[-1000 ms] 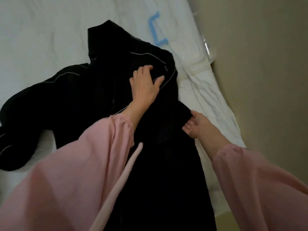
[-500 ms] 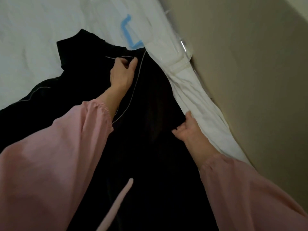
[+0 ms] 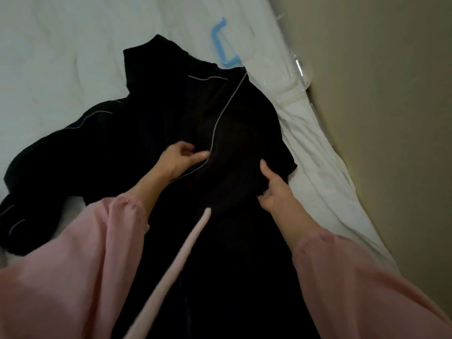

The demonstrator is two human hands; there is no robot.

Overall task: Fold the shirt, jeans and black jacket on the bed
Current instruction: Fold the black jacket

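Left hand: grip pinching black jacket piping.
Right hand: grip curled round jacket fold.
Bed: under jacket.
Clear bag: white fabric inside.

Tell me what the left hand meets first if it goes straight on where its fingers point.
Probably the grey piping on the black jacket, right at the fingertips of the left hand.

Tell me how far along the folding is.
Done: nothing looks fully folded. In hand: the black jacket lies on the bed; the left hand pinches its piped edge and the right hand grips the fabric. To do: its outstretched sleeve is unfolded; shirt and jeans are not in view.
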